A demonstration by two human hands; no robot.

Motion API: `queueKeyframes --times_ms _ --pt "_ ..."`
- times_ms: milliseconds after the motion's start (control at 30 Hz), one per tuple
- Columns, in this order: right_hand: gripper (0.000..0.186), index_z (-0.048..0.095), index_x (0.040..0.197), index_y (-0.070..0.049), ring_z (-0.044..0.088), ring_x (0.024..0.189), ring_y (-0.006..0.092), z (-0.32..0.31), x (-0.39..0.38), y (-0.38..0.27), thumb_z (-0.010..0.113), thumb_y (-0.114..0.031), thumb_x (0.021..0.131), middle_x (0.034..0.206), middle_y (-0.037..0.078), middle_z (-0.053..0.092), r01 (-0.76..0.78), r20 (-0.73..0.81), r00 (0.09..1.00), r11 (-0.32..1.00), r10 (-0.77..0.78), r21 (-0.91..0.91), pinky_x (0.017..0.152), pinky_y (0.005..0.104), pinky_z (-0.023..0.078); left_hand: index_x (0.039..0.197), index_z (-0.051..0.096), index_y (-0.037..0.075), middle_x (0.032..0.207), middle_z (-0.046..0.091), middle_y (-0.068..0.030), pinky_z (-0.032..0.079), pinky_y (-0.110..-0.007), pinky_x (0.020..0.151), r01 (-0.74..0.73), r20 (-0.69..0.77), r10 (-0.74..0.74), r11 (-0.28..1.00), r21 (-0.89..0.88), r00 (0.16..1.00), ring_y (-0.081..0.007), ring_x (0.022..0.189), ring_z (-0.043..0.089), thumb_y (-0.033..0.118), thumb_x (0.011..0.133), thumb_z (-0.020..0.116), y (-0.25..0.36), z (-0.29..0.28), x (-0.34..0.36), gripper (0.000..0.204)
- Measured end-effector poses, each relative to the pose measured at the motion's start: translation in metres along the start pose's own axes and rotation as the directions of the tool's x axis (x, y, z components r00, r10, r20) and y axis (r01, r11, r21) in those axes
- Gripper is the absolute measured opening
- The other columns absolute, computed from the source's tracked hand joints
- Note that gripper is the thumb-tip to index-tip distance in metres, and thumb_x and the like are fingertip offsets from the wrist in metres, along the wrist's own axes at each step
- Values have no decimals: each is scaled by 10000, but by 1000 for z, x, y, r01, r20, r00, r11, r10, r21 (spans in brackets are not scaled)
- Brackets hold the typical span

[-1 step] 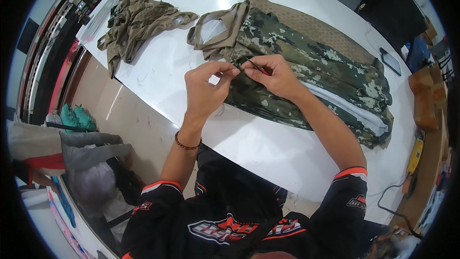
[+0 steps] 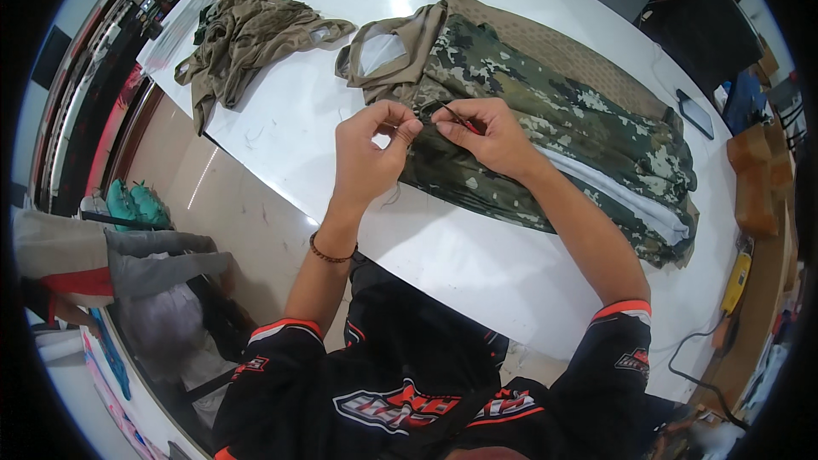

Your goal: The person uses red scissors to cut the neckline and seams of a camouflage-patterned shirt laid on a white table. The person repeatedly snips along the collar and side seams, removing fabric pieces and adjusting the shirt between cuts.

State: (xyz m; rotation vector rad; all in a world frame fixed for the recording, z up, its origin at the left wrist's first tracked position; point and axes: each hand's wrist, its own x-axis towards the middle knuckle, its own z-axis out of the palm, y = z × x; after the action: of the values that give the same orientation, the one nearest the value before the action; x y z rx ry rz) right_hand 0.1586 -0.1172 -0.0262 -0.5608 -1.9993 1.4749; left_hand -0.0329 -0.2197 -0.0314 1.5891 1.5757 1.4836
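A camouflage garment (image 2: 511, 77) lies on the white table in front of me, with tan cloth (image 2: 430, 15) at its far left end and a white strip along its near side. Over its left edge, the thumb and index finger of my left hand (image 2: 366, 153) are pinched together; what is between them is too small to make out. My right hand (image 2: 492, 136) is closed around a slim tool (image 2: 456, 117) with a dark, thin tip and a red part. The fingertips of both hands nearly meet above the cloth.
A crumpled olive-brown garment (image 2: 243, 38) lies at the table's far left. At the right are a phone (image 2: 694, 113), a brown wooden box (image 2: 754, 175) and a yellow tool (image 2: 738, 281) with a cord. Another person (image 2: 158, 264) is at the lower left, near green shoes (image 2: 136, 204).
My left hand's fingertips have shifted very slightly to the left, widening the gap to my right hand a little. The right hand keeps its hold on the slim tool.
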Motion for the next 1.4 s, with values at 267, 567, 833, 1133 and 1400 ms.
queueKeyframes --times_ms 267,567,833,1133,1400 --pt "147 707 973 13 455 707 61 2 4 1 717 -131 949 740 -35 577 -8 -19 1000 1000 8 -10 630 257 394 1065 639 35 965 590 16 430 -238 812 232 255 -124 859 -456 959 -86 862 524 254 1056 602 -7 -11 6 222" --pt "151 682 986 9 476 669 81 10 5 4 715 -132 945 699 28 554 154 -184 965 970 -188 -187 598 261 391 1053 663 22 987 630 1 463 -238 804 269 262 -123 712 -648 957 -89 882 560 230 1027 650 -9 -11 5 210" --pt "210 658 1001 -20 433 556 88 38 -21 -31 569 -206 1045 663 21 533 322 -213 908 926 -361 -197 528 265 354 1018 669 2 1078 685 -69 489 -298 854 232 190 -137 681 -694 972 -133 916 597 176 1015 661 -12 -15 7 173" --pt "399 496 1012 -89 288 423 56 74 -36 -35 361 -449 1118 634 -57 356 -417 157 891 635 425 650 358 246 249 1025 681 -25 1112 701 -108 507 -307 860 200 147 -137 742 -640 980 -140 932 615 157 1004 676 -8 -15 6 183" --pt "419 466 1034 -95 313 422 74 76 -37 -40 352 -491 1109 658 -14 404 -373 173 896 483 409 792 348 249 265 1009 704 -38 1100 709 -123 521 -295 862 216 150 -156 762 -610 976 -140 906 626 124 976 707 -5 -14 3 165"
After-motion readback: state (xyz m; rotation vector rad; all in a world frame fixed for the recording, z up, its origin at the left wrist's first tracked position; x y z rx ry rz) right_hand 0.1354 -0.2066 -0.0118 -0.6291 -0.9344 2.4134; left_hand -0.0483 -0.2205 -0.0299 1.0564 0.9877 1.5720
